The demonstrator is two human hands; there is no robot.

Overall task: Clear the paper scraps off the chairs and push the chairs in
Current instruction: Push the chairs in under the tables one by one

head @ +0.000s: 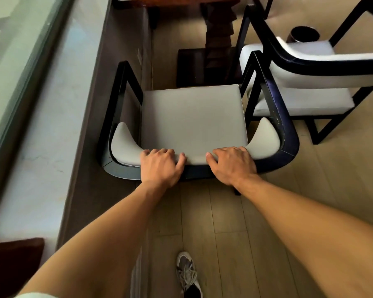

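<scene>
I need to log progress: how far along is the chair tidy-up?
Done: the near black-framed grey-cushioned chair shows no scraps. In hand: left hand and right hand grip its backrest. Left: pushing it under the dark wooden table, then the second white-cushioned chair.

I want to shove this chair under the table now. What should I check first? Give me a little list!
1. Seat cushion free of paper scraps: ok, none shows on it.
2. Both hands on the near chair's backrest: ok, left hand and right hand curl over its top edge.
3. Path ahead: cannot tell, the table pedestal and its dark base stand right in front of the seat.
4. Room on the right: not ok, the second chair looks to be right against this chair's right arm.
5. Room on the left: ok, a gap shows to the window ledge.
6. Second chair's seat: cannot tell, its backrest hides part of it.
</scene>
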